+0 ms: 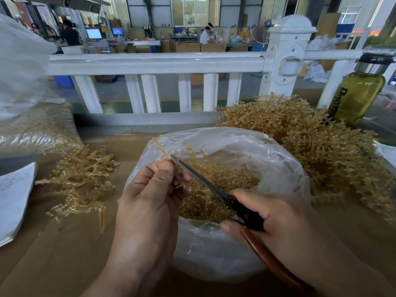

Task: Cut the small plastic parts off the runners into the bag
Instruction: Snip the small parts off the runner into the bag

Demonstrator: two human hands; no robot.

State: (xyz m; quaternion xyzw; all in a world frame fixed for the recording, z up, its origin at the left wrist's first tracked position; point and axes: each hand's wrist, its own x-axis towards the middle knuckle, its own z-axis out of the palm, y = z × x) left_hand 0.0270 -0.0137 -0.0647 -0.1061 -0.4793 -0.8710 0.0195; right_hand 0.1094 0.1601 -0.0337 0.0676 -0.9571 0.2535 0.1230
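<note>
L. hand [150, 189] pinches a tan plastic runner [162, 148] btwn thumb and curled fingers, holding it upright over the open mouth of a clear plastic bag [267, 159] at the centre of the cardboard-coloured surface [53, 254]. R. hand [267, 213] is wrapped round the red-brown handle of a pair of scissors [203, 179]. The dark blades, close together, slant up-left w/ the tip touching the runner just beside the l. thumb. Inside the bag lies a heap of small cut parts [214, 198], directly below the blades. A big pile of uncut runners [310, 142] sits just right of the bag, and a smaller pile [81, 176] lies to its left. An olive bottle [357, 95] stands behind the big pile, nr a white railing [154, 63]. Papers [12, 196] rest at far left.
</note>
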